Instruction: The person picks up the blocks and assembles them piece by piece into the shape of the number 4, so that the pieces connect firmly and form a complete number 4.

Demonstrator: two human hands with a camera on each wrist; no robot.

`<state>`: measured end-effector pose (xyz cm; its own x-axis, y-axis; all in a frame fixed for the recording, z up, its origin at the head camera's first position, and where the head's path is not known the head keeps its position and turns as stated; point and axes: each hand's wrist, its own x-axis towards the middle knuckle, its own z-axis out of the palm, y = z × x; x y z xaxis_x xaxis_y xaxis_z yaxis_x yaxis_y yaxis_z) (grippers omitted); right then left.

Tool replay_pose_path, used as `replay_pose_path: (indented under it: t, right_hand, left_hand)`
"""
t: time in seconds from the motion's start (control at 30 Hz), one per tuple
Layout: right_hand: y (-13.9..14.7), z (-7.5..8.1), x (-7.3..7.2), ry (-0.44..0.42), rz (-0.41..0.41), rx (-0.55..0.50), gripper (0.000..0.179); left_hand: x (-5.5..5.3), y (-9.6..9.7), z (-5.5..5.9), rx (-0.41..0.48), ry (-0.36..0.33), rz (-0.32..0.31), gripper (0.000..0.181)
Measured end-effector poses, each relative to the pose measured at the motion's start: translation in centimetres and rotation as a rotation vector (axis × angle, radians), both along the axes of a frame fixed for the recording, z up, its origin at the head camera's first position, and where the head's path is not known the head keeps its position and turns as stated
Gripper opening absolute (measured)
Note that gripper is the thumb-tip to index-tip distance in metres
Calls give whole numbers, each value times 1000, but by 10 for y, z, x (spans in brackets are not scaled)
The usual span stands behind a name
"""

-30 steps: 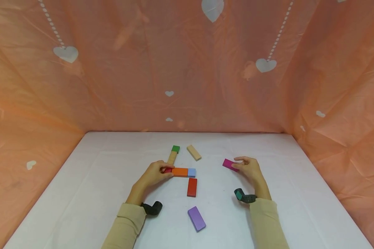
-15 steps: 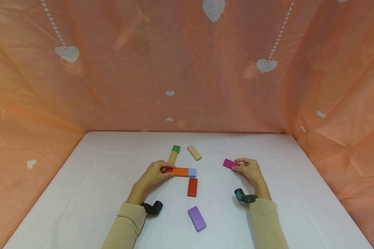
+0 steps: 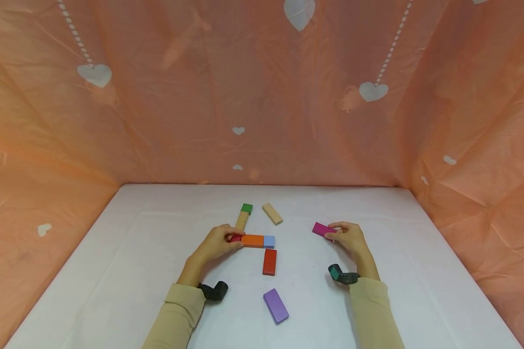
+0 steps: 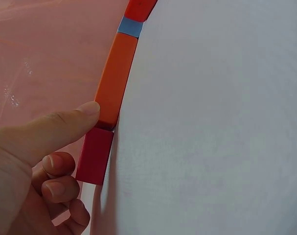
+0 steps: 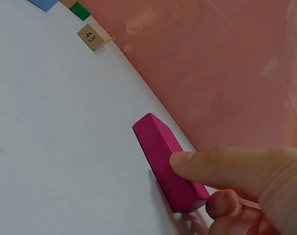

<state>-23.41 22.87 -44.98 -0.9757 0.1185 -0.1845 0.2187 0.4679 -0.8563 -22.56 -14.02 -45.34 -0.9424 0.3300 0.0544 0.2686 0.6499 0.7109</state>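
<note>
My left hand (image 3: 217, 243) pinches a small crimson block (image 4: 95, 156) at the left end of a row, thumb on the near side, fingers curled beyond it. An orange block (image 3: 252, 241) adjoins it, followed by a small light blue block (image 3: 269, 241). Below the blue one lies a red block (image 3: 269, 262). Running away from the crimson block is a plain wooden block (image 3: 241, 221) with a green block (image 3: 246, 208) at its far end. To the right, my right hand (image 3: 350, 238) holds a magenta block (image 5: 163, 164) by its right end between thumb and fingers.
A loose plain wooden block (image 3: 272, 214), marked 43 on its end in the right wrist view, lies behind the row. Nearer me rests a purple block (image 3: 276, 306). Orange sheeting (image 3: 262, 145) with hearts walls in the white table (image 3: 157, 208) at the back and sides.
</note>
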Motion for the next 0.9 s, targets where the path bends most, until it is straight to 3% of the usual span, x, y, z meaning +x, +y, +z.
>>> replay_pose_path:
  t: [0.9]
  right_hand:
    - [-6,3,2,-51,40,1,42]
  left_hand:
    - [1,1,2,-13,-29,18,27]
